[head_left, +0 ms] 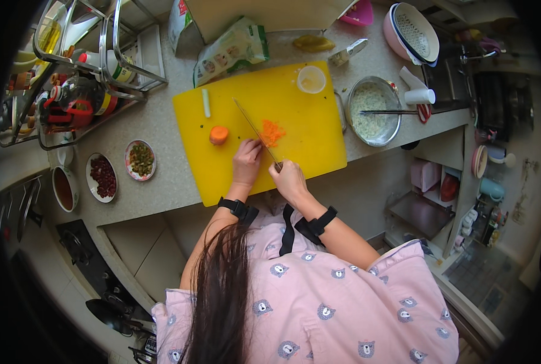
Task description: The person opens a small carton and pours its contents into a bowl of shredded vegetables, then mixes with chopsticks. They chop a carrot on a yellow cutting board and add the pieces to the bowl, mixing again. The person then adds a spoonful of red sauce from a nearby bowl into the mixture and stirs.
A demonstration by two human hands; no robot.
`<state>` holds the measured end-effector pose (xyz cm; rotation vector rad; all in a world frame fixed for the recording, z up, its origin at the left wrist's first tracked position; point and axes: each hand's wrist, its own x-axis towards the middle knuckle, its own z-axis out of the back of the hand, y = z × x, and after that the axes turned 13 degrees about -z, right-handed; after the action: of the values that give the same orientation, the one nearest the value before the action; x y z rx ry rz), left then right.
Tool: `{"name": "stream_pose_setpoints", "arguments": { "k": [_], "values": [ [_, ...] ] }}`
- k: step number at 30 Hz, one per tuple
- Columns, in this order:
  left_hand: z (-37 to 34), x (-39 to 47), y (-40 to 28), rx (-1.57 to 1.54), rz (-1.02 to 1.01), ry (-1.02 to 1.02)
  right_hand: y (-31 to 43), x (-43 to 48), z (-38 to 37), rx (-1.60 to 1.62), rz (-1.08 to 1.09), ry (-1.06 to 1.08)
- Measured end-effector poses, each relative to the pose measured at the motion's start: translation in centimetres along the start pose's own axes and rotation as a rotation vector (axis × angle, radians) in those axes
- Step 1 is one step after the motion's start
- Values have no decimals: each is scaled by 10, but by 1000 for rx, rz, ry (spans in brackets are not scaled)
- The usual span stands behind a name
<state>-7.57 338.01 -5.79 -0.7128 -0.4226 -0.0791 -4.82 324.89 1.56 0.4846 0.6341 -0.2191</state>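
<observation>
My right hand (290,181) grips the handle of a kitchen knife (251,122), whose blade points away from me over a yellow cutting board (313,154). Finely chopped carrot (273,133) lies along the blade's right side. My left hand (247,163) is close against the knife's left side, fingers bent; whether it holds a piece is hidden. Left of it sits a carrot chunk (218,135), with a pale green stalk piece (206,103) farther back. A small clear plastic cup (311,79) stands at the board's back right corner.
Right of the board is a metal bowl (397,129) of pale mixture with chopsticks (389,112) across it. Small dishes of chopped green food (140,159) and dark red pieces (103,177) stand left. Behind are a plastic bag (229,52) and colanders (395,36); a metal rack (104,45) is back left.
</observation>
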Motion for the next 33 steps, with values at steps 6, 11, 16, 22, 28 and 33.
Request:
{"name": "stream_pose_setpoints", "arguments": {
  "k": [6,11,16,22,28,33],
  "values": [
    [2,-3,-1,4,-34,0,-2,8,16,173,26,140],
    [1,-5,-3,-19,-3,-8,-12,-8,19,57,13,121],
    [-1,-5,-2,-42,28,-21,-8,0,2,37,6,44],
    [-2,-7,1,-44,61,-71,-6,9,17,171,21,157],
    [-5,-7,3,-42,67,-108,-11,-8,22,32,11,150],
    [-4,-7,3,-53,99,-64,-5,0,4,39,29,66]
  ]
}}
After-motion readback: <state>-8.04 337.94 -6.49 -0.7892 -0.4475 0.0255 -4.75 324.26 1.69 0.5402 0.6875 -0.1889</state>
